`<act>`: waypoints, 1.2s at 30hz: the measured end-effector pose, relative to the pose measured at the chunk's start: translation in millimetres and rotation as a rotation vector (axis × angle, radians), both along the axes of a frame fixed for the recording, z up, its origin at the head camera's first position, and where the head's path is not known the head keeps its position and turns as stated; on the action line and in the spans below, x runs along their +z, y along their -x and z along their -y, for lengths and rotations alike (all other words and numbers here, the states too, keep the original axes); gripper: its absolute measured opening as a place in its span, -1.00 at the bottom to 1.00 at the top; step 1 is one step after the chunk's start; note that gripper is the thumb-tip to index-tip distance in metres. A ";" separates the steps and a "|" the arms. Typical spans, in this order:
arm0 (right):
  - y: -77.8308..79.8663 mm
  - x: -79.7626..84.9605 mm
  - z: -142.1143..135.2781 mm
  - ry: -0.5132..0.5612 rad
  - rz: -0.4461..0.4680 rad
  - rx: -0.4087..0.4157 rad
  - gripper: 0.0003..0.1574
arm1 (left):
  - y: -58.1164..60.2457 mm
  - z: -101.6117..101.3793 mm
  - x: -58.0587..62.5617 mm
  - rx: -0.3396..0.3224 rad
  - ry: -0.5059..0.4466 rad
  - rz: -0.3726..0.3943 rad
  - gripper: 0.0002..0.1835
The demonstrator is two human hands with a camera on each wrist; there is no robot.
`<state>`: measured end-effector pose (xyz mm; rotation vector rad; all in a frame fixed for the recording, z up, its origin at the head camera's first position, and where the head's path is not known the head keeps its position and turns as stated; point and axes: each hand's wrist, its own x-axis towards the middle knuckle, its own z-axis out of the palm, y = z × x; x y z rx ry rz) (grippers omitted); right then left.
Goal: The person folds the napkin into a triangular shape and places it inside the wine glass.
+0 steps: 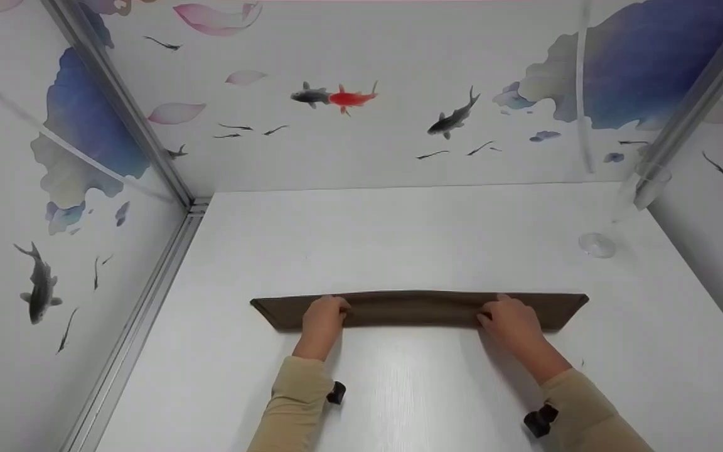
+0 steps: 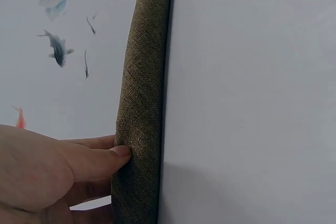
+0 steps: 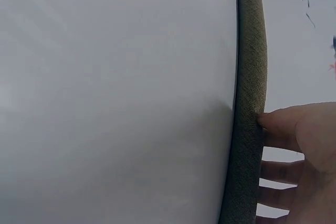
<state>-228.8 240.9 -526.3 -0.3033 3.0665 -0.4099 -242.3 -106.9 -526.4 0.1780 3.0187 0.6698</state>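
A long, flat piece of brown woven fabric [image 1: 415,309] with darker edges lies crosswise over the white table; its far edge is longer than its near one. My left hand [image 1: 324,317] pinches it left of the middle. In the left wrist view the thumb [image 2: 122,151] presses the near face of the fabric [image 2: 143,77], fingers partly hidden behind. Right of the middle, my right hand [image 1: 512,320] grips the same piece. The right wrist view shows that thumb [image 3: 270,119] at the edge of the fabric [image 3: 251,66], the other fingers reaching behind it.
The white table [image 1: 399,245] meets printed wall panels with fish and petals at the back and sides. A small clear round object [image 1: 597,245] lies at the back right, with a clear cup-like thing [image 1: 652,182] near the corner. A metal rail [image 1: 142,320] runs along the left.
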 end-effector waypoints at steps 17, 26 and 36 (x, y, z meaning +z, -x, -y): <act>-10.0 5.2 -3.7 0.037 -0.042 0.095 -0.68 | -11.5 -3.8 -1.4 0.045 0.114 -0.159 -0.84; -7.5 -0.7 -5.6 0.025 -0.064 0.118 -0.71 | -19.2 -10.1 -3.0 0.014 0.071 -0.255 -0.84; -1.2 -3.8 -4.4 0.069 -0.159 0.126 -0.73 | -17.7 -15.2 -3.4 -0.045 0.151 -0.263 -0.74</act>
